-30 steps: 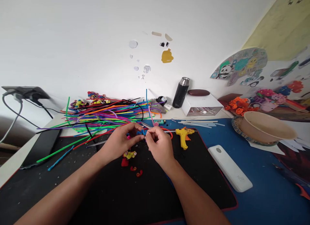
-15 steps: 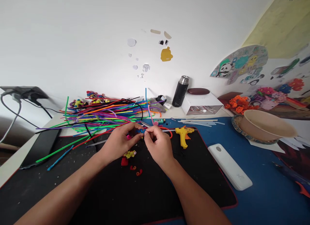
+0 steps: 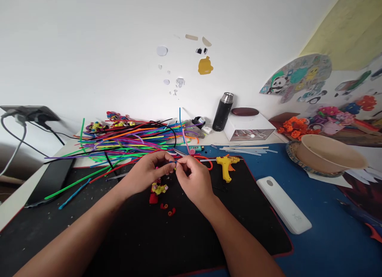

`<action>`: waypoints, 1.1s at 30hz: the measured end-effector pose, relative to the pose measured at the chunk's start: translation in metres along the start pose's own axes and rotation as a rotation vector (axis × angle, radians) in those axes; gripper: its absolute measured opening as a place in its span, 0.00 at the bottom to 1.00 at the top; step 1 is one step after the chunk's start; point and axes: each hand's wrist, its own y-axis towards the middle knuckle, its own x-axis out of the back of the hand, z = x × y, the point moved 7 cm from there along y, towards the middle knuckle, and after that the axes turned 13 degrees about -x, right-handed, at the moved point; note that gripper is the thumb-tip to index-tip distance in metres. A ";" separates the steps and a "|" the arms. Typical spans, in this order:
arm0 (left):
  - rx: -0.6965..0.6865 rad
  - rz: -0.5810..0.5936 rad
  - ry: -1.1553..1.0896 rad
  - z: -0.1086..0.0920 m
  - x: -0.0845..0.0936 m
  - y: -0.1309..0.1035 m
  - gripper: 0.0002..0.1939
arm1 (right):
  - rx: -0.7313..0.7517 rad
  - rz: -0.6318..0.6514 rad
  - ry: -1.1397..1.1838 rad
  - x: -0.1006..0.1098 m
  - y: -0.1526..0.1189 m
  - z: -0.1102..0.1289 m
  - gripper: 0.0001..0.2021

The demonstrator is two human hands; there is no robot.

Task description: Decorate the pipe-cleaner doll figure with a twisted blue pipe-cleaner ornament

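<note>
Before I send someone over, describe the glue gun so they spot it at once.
Find the big black mat with the red edge. Toward its far right corner, to the right of the person's right hand, lies the glue gun. It is yellow and pistol-shaped, unlike the straight pale sticks beyond it and the white slab nearer the camera.

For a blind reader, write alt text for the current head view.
A person's left hand and right hand meet above a black mat, pinching a mostly hidden blue piece. Behind them lies a pile of colourful fuzzy stems; a yellow glue gun lies to the right.
</note>
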 end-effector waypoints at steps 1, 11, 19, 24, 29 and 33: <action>0.010 0.003 -0.020 0.000 -0.001 0.000 0.19 | 0.003 0.002 -0.005 0.000 0.000 0.000 0.08; 0.111 -0.091 -0.153 0.014 0.004 0.000 0.22 | -0.015 0.030 -0.024 -0.004 0.001 -0.003 0.08; 0.134 -0.119 -0.206 0.011 0.003 0.000 0.23 | 0.010 0.019 -0.014 -0.002 0.000 0.001 0.08; 0.148 -0.133 -0.218 0.013 0.002 0.000 0.22 | 0.031 0.017 -0.037 -0.002 -0.002 0.001 0.08; 0.148 -0.153 -0.277 0.014 0.001 0.001 0.20 | 0.064 0.009 -0.058 -0.005 -0.003 0.001 0.08; 0.145 -0.166 -0.309 0.015 -0.001 0.000 0.19 | 0.085 0.011 -0.070 -0.005 -0.005 0.001 0.08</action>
